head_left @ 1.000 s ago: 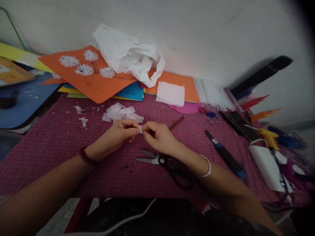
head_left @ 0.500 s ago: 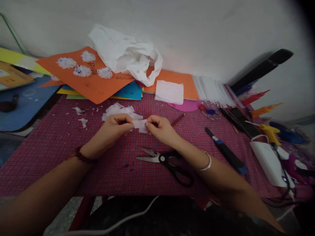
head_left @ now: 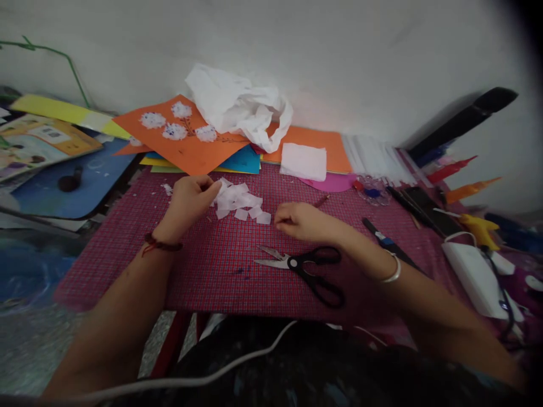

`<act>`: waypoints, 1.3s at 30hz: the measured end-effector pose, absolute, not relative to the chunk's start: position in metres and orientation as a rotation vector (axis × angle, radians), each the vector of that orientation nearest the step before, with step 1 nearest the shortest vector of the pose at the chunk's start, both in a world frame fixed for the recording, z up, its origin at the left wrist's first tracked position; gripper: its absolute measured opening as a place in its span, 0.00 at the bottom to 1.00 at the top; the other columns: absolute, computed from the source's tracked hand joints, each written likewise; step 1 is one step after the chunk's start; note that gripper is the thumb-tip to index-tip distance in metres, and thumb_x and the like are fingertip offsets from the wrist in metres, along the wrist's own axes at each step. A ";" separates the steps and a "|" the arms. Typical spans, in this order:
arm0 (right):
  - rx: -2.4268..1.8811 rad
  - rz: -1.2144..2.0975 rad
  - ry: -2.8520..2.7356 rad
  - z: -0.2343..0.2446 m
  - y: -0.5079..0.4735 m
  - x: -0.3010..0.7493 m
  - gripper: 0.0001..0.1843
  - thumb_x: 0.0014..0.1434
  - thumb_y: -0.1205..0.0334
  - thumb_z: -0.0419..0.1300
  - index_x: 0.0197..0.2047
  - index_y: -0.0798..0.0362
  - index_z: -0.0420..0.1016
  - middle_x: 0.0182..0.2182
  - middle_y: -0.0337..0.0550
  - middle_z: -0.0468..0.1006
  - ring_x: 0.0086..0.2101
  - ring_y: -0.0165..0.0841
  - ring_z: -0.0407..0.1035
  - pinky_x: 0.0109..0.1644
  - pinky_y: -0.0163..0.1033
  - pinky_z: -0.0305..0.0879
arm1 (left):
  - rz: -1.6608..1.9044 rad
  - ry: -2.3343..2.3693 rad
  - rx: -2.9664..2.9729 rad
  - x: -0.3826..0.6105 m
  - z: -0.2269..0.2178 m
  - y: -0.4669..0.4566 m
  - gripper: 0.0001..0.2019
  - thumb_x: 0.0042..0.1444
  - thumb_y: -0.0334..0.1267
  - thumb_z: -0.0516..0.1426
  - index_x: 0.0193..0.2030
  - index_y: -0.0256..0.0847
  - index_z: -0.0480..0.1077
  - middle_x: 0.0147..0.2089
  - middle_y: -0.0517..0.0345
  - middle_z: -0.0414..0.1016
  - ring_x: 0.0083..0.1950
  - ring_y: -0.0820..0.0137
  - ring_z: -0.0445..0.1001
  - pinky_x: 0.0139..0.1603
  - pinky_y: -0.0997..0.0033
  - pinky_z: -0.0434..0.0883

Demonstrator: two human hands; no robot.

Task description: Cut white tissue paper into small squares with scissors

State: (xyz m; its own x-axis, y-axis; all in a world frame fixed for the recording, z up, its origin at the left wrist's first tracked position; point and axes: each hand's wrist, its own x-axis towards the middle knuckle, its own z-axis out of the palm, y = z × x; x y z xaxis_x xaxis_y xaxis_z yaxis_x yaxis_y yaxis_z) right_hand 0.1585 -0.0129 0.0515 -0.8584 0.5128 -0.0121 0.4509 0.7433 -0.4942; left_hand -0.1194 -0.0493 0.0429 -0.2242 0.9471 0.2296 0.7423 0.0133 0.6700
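Observation:
Small cut pieces of thin white paper (head_left: 237, 198) lie in a loose pile on the checked cloth. At the pile's left edge is my left hand (head_left: 189, 200), its thumb and fingers closed together; whether a piece is between them is hidden. To the right of the pile, apart from it, my right hand (head_left: 297, 220) is loosely curled with nothing visible in it. Below, nearer to me, black-handled scissors (head_left: 299, 265) rest with blades slightly parted, pointing left. A folded white tissue (head_left: 304, 161) sits behind my right hand.
An orange sheet with white puffs (head_left: 190, 150) and crumpled white paper (head_left: 229, 104) are at the back. A pencil (head_left: 321, 200), a box cutter (head_left: 388, 243), a yellow glue gun (head_left: 479, 229) and a white adapter (head_left: 470, 274) lie to the right. A book (head_left: 46, 141) is at far left.
My hands have moved apart, letting go of the paper strip between them. Left went to the pile's left edge, right moved rightward. Separate small squares now show at the pile's front. The view has shifted leftward.

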 end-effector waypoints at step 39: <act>-0.891 0.620 -2.670 0.036 -0.119 0.305 0.13 0.67 0.61 0.56 0.48 0.55 0.79 0.44 0.49 0.82 0.43 0.38 0.76 0.47 0.40 0.67 | 0.079 1.710 2.815 0.071 0.053 0.086 0.23 0.53 0.32 0.56 0.57 0.36 0.70 0.58 0.41 0.73 0.59 0.54 0.71 0.59 0.56 0.67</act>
State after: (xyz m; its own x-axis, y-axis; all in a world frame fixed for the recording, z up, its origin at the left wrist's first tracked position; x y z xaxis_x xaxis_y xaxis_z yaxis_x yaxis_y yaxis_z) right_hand 0.3046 -0.1185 0.0356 -0.7786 0.6184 0.1072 0.5079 0.7211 -0.4712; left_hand 0.0711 0.0856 0.0535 0.4634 0.8780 0.1200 0.8853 -0.4528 -0.1055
